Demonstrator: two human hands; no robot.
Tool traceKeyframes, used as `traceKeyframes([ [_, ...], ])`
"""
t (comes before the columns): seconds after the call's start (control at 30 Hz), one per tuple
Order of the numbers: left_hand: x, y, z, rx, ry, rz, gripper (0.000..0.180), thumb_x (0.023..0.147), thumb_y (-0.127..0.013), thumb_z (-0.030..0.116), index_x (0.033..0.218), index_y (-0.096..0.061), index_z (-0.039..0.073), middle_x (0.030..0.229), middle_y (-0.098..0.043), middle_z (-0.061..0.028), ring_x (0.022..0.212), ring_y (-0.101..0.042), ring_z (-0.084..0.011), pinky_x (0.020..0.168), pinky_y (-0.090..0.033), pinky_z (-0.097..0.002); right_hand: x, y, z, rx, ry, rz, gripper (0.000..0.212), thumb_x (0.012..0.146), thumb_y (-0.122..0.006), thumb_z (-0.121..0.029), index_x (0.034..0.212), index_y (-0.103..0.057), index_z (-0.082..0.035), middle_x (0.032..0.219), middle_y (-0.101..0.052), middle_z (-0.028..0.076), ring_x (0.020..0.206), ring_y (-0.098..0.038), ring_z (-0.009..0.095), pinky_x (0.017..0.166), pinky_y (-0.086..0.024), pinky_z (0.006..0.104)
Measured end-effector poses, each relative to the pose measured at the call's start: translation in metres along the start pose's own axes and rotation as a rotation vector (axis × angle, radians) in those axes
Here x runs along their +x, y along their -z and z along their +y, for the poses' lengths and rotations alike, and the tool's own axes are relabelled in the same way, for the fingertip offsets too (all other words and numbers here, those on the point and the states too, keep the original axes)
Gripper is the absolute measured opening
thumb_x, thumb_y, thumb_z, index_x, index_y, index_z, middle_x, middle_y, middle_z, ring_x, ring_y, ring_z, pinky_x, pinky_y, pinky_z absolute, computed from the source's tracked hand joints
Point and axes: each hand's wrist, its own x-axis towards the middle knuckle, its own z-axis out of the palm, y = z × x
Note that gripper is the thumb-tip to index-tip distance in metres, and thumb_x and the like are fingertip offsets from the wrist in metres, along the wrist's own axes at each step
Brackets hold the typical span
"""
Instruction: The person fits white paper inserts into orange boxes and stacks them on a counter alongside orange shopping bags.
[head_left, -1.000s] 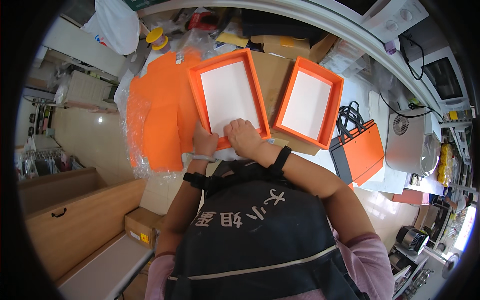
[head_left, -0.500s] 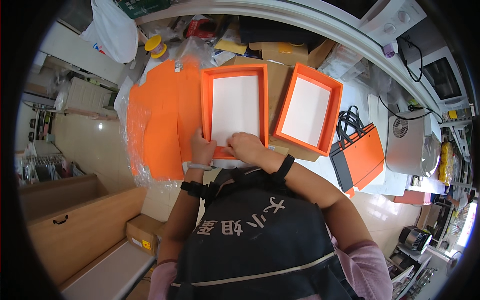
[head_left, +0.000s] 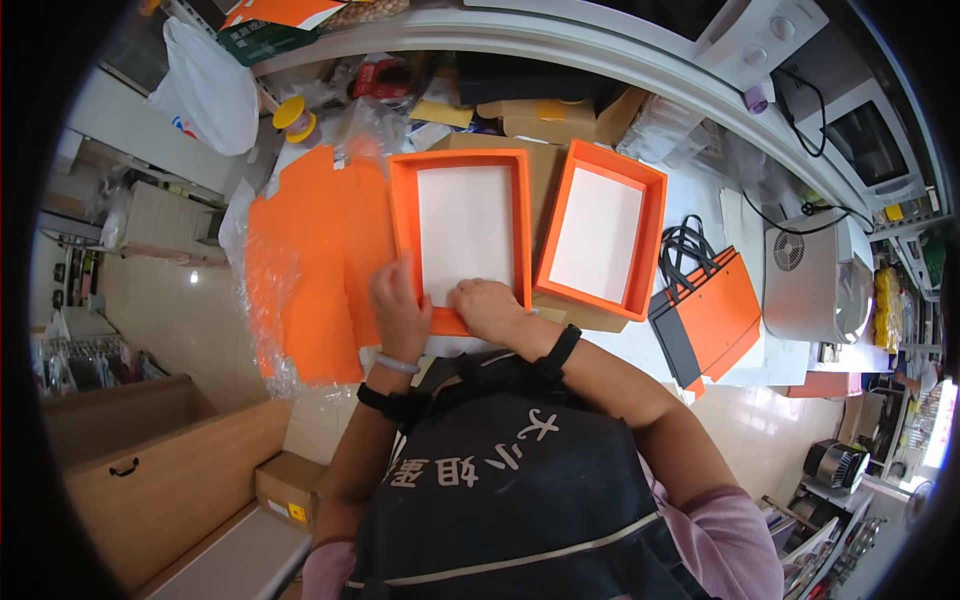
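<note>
In front of me lies an open orange cardboard box (head_left: 521, 220) with a white bottom. My left hand (head_left: 402, 312) grips its near left corner, the fingers along the outside of the left wall and the thumb at the near wall. My right hand (head_left: 488, 310) is closed over the middle and right of the near wall, its fingers curled at the inner side. What lies under those fingertips is hidden. A second open orange box (head_left: 654, 240), also white inside, stands tilted to the right of the first, apart from both hands.
Flat orange cardboard sheets (head_left: 318, 260) in clear plastic lie at the left. Orange and black paper bags (head_left: 722, 310) with dark handles rest at the right, before a grey-white appliance (head_left: 812, 285). A yellow spool (head_left: 294, 118), cartons (head_left: 550, 120) and plastic wrap crowd the back.
My left hand's fingers have reached farther up along the box's left wall. The right hand stays at the near wall. The whole view has shifted slightly.
</note>
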Motion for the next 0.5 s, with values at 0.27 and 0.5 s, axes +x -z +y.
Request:
traceKeyframes([
  [0.27, 0.012, 0.017, 0.015, -0.028, -0.215, -0.789, 0.037, 0.072, -0.061, 0.013, 0.106, -0.053, 0.0, 0.098, -0.056, -0.0125, 0.099, -0.052, -0.0258, 0.098, -0.035, -0.0399, -0.002, 0.028, 0.0, 0.06, -0.099, -0.154, 0.012, 0.07, -0.056, -0.006, 0.08, -0.064, -0.005, 0.086, -0.062, 0.014, 0.084, -0.06, 0.03, 0.072, -0.049, 0.0386],
  [0.5, 0.007, -0.003, 0.001, 0.186, -0.51, -0.672, 0.03, 0.065, -0.069, 0.015, 0.09, -0.055, 0.005, 0.084, -0.052, -0.0087, 0.087, -0.051, -0.0252, 0.091, -0.035, -0.0377, 0.0, 0.035, 0.022, -0.021, -0.044, -0.208, 0.011, 0.07, -0.06, -0.009, 0.08, -0.061, -0.004, 0.083, -0.062, 0.013, 0.083, -0.059, 0.031, 0.069, -0.048, 0.0403],
])
